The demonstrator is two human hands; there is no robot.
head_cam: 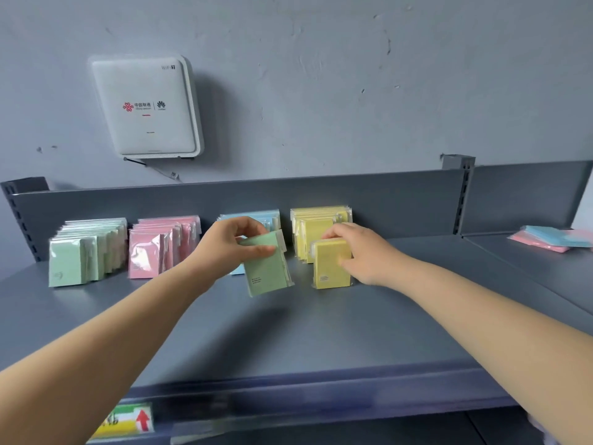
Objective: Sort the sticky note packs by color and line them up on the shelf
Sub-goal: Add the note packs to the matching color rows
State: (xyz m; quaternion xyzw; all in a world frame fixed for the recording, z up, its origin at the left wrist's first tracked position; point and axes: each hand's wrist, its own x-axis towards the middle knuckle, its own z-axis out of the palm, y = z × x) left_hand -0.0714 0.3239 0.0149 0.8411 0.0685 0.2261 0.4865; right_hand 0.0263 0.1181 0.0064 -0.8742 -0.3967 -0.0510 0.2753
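While the green row (86,252) and pink row (163,247) stand at the left of the shelf (288,332), the left hand (231,245) pinches a green pack (268,264) by its top edge, in front of the blue row (256,220), which it largely hides. Light, stiff and film-slick, it handles best gripped at the edges. Right of it, the right hand (359,252), fingers curled, holds a yellow pack (330,264) upright before the yellow row (317,226); unsorted packs (552,239) are cut off far right

four rows of packs (205,245) side by side on the shelf (288,332), against its back panel (401,197)
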